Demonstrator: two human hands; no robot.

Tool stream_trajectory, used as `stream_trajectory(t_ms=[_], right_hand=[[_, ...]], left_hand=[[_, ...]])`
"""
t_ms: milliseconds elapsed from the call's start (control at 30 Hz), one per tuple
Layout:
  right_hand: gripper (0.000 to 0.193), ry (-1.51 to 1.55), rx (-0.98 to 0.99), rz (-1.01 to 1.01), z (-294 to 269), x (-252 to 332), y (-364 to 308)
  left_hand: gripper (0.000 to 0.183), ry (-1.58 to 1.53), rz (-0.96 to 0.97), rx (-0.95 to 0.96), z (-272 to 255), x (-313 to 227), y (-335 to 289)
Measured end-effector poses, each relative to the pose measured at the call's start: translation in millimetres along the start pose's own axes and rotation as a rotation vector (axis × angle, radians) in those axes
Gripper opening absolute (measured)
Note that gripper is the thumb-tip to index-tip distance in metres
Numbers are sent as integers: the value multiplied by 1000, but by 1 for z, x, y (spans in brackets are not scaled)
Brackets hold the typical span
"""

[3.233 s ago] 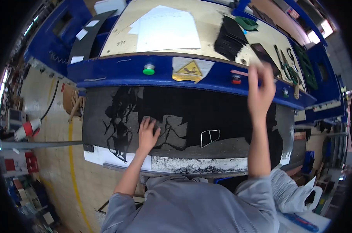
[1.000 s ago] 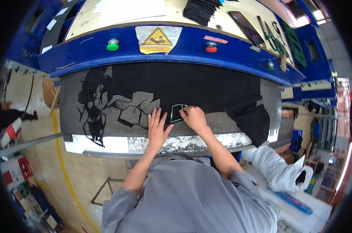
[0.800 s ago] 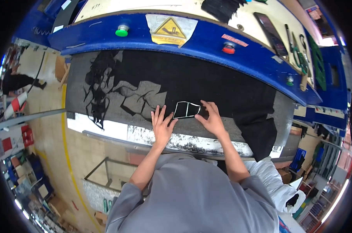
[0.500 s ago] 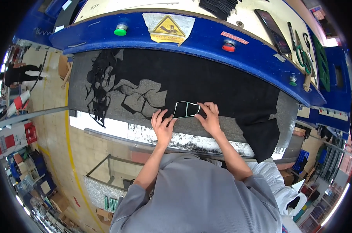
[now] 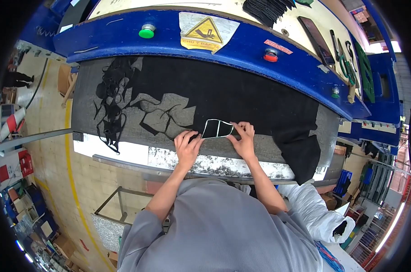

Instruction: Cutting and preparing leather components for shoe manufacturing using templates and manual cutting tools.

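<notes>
A pale-edged cutting die lies near the front edge of black fabric on the grey worktop. The right hand pinches its right end between thumb and fingers; the left hand's bent fingers meet its left corner, their grip unclear. Cut scraps lie farther left.

At one o'clock a black stack is running off the upper edge. At ten, a person's legs are showing, the rest vanishing into darkness. Whether the left hand and right hand are pinching or only touching the white-edged frame is proving too small to tell.
</notes>
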State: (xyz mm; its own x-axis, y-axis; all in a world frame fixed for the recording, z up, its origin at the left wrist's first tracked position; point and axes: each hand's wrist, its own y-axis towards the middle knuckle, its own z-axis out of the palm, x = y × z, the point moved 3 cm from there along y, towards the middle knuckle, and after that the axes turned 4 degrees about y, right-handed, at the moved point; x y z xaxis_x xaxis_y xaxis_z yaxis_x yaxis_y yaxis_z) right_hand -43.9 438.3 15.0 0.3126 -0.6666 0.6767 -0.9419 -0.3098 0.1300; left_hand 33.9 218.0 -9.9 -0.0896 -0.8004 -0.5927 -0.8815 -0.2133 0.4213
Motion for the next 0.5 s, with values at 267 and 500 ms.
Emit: stream_trajectory(t_ms=[267,500], right_hand=[[56,25,6,24,2,-2,-2],[54,132,-130,37,-33,-4,-3]], left_hand=[[22,36,39,34,0,3,-3],[42,75,-93,83,-17,-5,-3]])
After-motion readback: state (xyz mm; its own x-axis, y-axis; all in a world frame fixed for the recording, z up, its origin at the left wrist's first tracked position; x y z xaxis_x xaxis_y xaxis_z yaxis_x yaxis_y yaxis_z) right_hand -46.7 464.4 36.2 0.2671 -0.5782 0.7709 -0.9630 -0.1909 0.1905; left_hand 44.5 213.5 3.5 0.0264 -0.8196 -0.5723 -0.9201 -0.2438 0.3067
